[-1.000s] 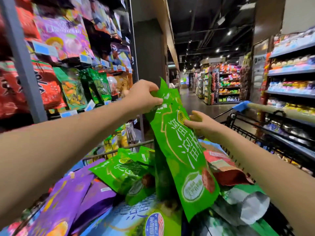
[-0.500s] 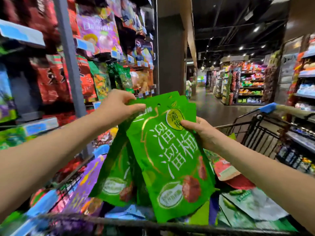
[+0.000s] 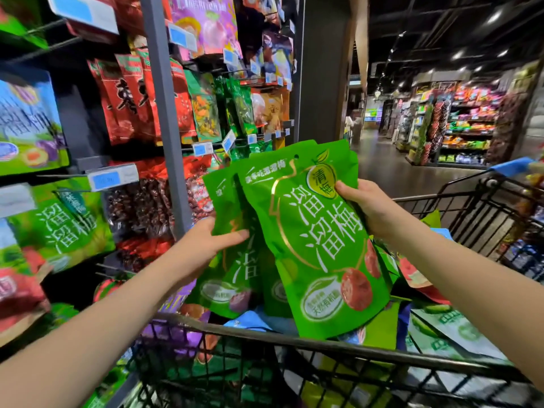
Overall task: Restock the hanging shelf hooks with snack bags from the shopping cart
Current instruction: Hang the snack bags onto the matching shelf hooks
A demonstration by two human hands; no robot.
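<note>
Both hands hold a small stack of green snack bags (image 3: pixel 312 248) upright above the shopping cart (image 3: pixel 294 343). My right hand (image 3: pixel 368 207) grips the front bag's right edge, thumb on its face near the top. Lower on the left, my left hand (image 3: pixel 206 245) holds the bags behind it, thumb across their front. A hang hole shows at the front bag's top. Matching green bags (image 3: pixel 64 225) hang on the shelf hooks at the lower left.
Hanging racks of red, purple and green bags fill the left, split by a grey upright post (image 3: pixel 164 119). The cart holds more purple, blue and green bags. An aisle with other shelves opens to the right, behind the cart's blue-capped handle (image 3: pixel 512 166).
The green bags have been lifted higher out of the cart and turned to face me. My left hand slid from their top edge down to the left side; the view swung left toward the shelf.
</note>
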